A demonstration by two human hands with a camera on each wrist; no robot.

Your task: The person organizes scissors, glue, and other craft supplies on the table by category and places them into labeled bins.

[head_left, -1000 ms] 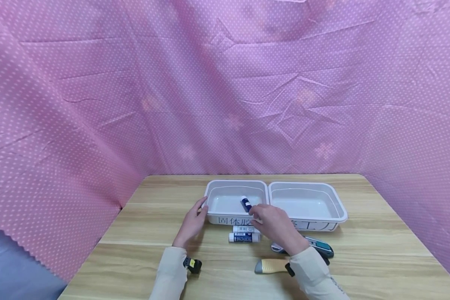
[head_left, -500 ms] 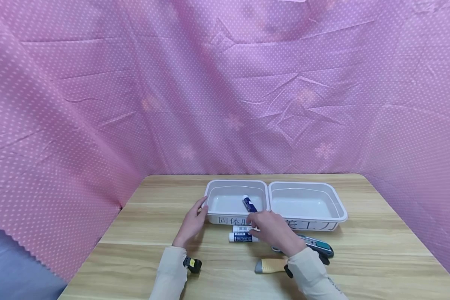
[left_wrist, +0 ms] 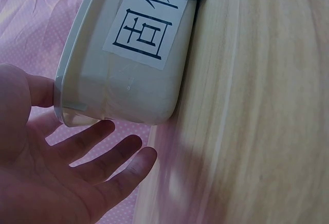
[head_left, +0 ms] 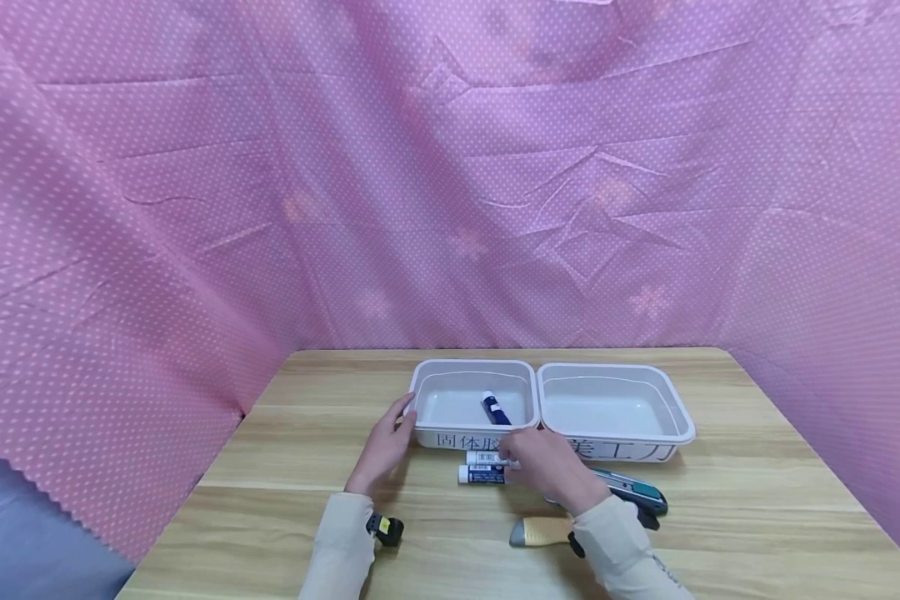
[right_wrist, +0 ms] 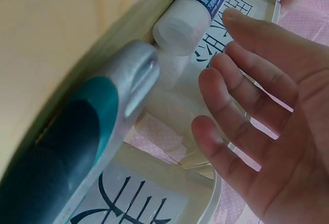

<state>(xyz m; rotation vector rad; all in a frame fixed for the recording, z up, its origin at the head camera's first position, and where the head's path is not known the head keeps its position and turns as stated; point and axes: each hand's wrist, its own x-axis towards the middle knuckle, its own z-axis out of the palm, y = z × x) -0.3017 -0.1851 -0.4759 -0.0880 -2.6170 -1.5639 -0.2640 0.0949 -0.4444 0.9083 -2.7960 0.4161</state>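
Observation:
My left hand (head_left: pixel 382 450) touches the left end of the left white tray (head_left: pixel 435 367), thumb at its rim and the other fingers spread in the left wrist view. Inside this tray lies one blue glue stick (head_left: pixel 494 407) with a white cap. Two more glue sticks lie on the table before the tray: a front one (head_left: pixel 483 474) and one behind it (head_left: pixel 482 457). My right hand (head_left: pixel 547 462) hovers at their right ends, covering them partly. The right wrist view shows its fingers (right_wrist: pixel 241 90) loosely bent and apart from the glue stick (right_wrist: pixel 182 26), holding nothing.
A second white tray (head_left: pixel 678 408) adjoins on the right; both bear labels in Chinese characters. Below my right forearm lie a teal and black utility knife (head_left: pixel 636 490) and a yellow-handled one (head_left: pixel 543 531). A pink dotted curtain (head_left: pixel 450 208) stands behind the wooden table (head_left: pixel 270 500).
My right hand has drawn back from over the left tray's front rim to the glue sticks on the table. The glue stick in the tray has shifted slightly. My left hand stays put.

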